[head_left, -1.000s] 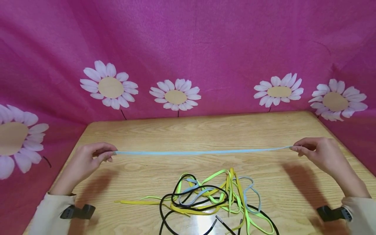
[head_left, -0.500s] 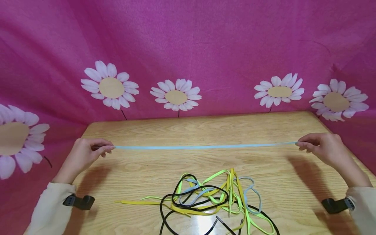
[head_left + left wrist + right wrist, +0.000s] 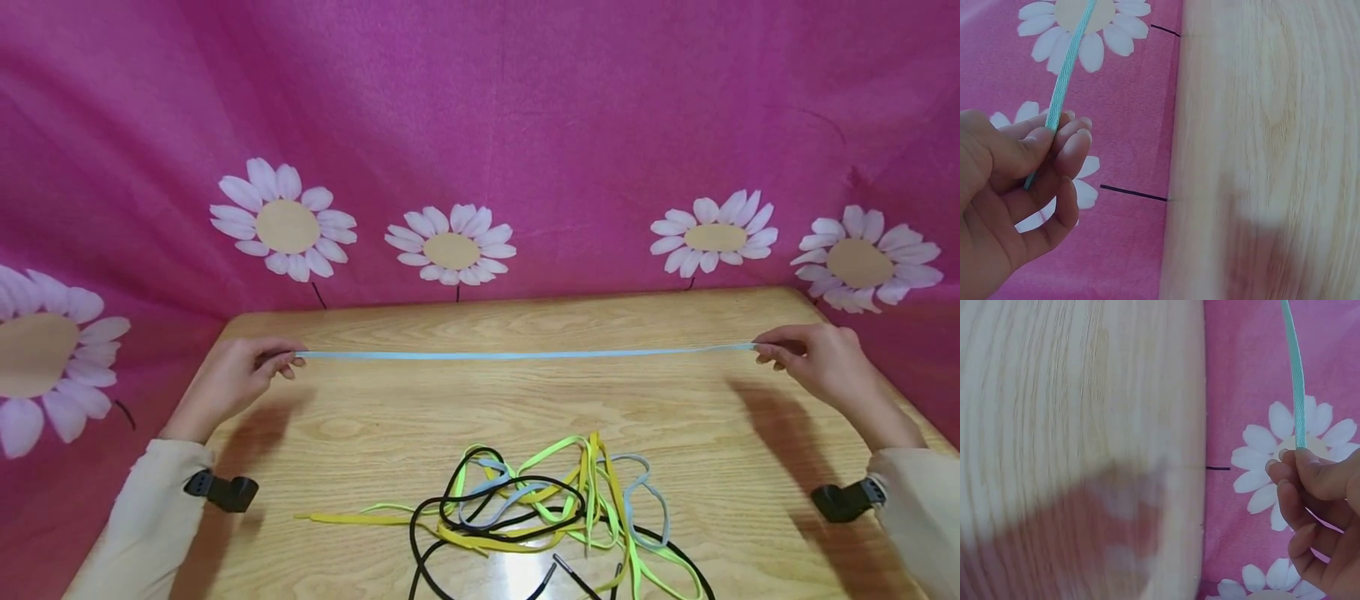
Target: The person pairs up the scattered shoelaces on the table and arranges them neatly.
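Observation:
A flat light-blue shoelace is stretched nearly straight between both hands, above the far half of the table. My left hand pinches its left end between thumb and fingers; in the left wrist view a short tail of the shoelace pokes out below the thumb of the left hand. The other end is pinched by my right hand. In the right wrist view the shoelace rises from the thumb and forefinger of the right hand, its tip hidden in the grip.
On the wooden table, nearer the body, lies a loose tangle of laces: a black lace, a yellow lace, a neon-green lace and a grey-blue lace. A pink cloth with white daisies hangs behind and at both sides.
Both hands have moved away from the body, toward the table's far edge, carrying the taut light-blue shoelace with them. The tangle of laces has stayed in place.

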`<state>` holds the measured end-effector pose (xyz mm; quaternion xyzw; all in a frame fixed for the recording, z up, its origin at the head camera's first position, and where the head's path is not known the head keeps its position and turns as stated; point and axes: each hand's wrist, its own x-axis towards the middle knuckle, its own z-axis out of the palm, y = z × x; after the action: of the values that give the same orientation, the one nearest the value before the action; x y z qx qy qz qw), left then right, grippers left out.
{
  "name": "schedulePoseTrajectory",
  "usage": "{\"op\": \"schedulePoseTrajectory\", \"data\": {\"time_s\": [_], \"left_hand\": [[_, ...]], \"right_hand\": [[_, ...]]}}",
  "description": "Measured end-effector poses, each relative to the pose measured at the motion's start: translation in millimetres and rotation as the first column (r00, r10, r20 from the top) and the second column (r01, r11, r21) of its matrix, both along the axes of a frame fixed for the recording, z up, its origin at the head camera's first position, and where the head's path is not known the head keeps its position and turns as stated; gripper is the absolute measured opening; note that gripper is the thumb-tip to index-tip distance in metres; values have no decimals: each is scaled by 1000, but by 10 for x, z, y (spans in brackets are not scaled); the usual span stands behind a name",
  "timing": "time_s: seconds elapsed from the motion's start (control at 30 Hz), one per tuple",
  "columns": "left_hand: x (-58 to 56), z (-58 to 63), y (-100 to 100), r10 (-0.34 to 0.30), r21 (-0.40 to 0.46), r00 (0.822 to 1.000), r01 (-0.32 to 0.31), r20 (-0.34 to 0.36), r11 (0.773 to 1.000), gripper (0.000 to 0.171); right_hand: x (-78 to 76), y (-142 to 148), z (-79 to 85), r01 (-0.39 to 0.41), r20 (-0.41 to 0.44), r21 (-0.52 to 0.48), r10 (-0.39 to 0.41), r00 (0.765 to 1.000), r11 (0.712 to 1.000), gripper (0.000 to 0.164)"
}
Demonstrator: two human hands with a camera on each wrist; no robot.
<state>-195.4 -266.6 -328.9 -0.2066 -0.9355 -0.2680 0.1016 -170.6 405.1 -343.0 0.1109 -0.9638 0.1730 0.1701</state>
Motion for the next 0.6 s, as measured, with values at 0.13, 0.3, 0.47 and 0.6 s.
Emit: {"op": "schedulePoseTrajectory", "data": {"time_s": [0.13,0.3,0.47,0.6], "left_hand": [[-76,-39,21,6,41,1000,-7,29,999,13],[-153,-121,13,32,82,998,-36,49,996,11],[-224,-209,5,85,106,996,-89,41,990,11],[-291,-279,-2,120,106,992,-123,27,987,8]], "right_hand": [[-63,26,-41,18,50,-33,-16,999,999,10],[-122,64,-130,16,72,-50,-12,997,999,9],[-197,86,-205,37,90,-63,-31,995,997,9],[-254,87,-253,55,96,-69,-48,994,996,9]]}}
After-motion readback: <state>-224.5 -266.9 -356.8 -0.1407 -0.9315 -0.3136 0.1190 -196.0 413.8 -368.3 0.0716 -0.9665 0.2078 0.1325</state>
